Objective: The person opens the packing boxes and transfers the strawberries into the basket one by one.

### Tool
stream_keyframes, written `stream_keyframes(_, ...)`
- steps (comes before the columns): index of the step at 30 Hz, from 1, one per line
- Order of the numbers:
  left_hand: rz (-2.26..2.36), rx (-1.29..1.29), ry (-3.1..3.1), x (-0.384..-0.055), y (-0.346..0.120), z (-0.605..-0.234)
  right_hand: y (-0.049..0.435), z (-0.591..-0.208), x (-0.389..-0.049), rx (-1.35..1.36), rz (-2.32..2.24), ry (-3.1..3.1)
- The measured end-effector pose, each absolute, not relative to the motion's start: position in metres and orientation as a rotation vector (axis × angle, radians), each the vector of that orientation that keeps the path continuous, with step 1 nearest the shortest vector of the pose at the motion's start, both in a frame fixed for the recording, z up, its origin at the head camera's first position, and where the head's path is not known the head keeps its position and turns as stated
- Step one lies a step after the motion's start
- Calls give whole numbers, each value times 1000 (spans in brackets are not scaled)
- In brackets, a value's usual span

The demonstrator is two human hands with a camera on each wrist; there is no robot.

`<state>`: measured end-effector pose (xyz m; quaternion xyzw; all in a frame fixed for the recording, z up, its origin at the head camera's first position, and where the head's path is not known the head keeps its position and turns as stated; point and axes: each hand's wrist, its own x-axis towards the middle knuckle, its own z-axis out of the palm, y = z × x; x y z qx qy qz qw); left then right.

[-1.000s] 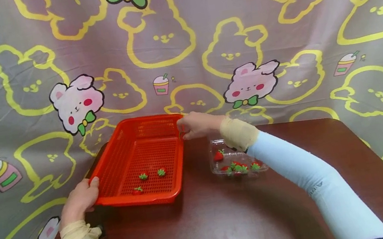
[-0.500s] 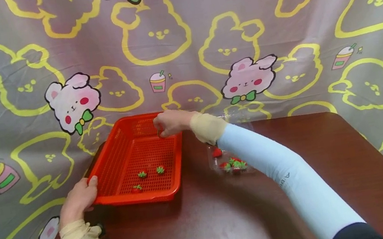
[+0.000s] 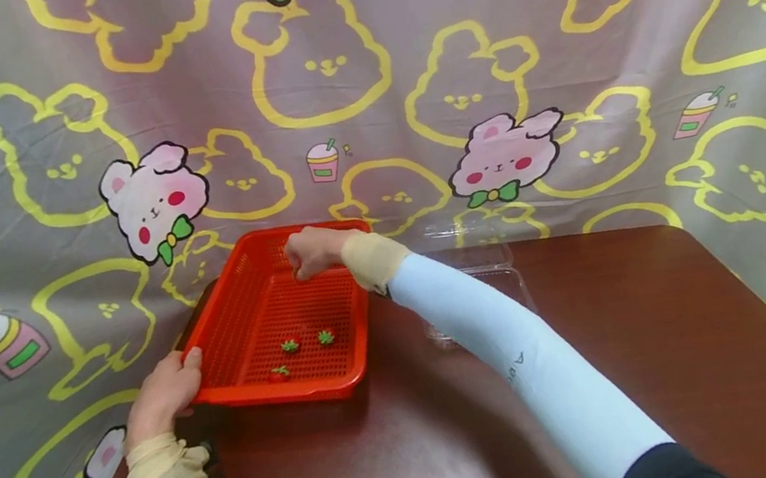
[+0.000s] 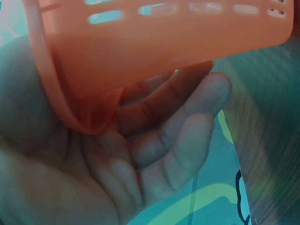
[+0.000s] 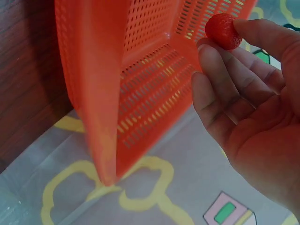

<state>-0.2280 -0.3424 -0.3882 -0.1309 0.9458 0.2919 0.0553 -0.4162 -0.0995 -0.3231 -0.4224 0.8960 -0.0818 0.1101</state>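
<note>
My left hand (image 3: 161,390) grips the front left corner of a red plastic basket (image 3: 271,389). In the left wrist view its curled fingers (image 4: 154,105) lie beneath the rim. Over the far part of the basket is my right hand (image 3: 315,250). Seen from the right wrist, it pinches a red strawberry (image 5: 224,31) between thumb and fingertips, apart from the basket wall. Three strawberries with green leaf caps lie on the basket's floor near the front: one at left (image 3: 290,345), one at right (image 3: 325,338), one nearest (image 3: 280,374).
A clear plastic box (image 3: 515,284) with its lid (image 3: 468,246) raised stands right of the basket; the right sleeve (image 3: 491,339) hides much of it. All stands on a dark brown table (image 3: 657,328). A patterned curtain (image 3: 358,91) hangs close behind.
My right hand has moved left from the basket's right rim to over its inside, carrying the strawberry. The sleeve now covers more of the clear box. My left hand keeps its grip.
</note>
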Motion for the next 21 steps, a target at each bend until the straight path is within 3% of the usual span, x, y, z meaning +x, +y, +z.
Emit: stream_keyframes(21,941,-416,2852,-228,-342,-389,-164,-356,-415,-958,-61,2531)
